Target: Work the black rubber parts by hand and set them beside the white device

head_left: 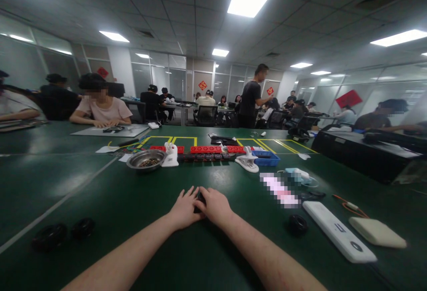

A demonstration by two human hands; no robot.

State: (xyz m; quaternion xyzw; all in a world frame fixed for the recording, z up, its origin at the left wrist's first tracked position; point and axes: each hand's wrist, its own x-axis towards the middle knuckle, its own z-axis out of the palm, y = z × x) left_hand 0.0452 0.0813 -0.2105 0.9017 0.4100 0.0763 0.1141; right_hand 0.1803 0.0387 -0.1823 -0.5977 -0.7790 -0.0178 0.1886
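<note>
Bare green tabletop (133, 202) before the bowl (146, 161), white clamp (247, 161) and power strip (338, 231) blocking rightward.

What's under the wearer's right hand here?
Part of a small black object shows between the right hand and the left hand. The fingers cover the rest, so its full shape and exact kind cannot be seen.
</note>
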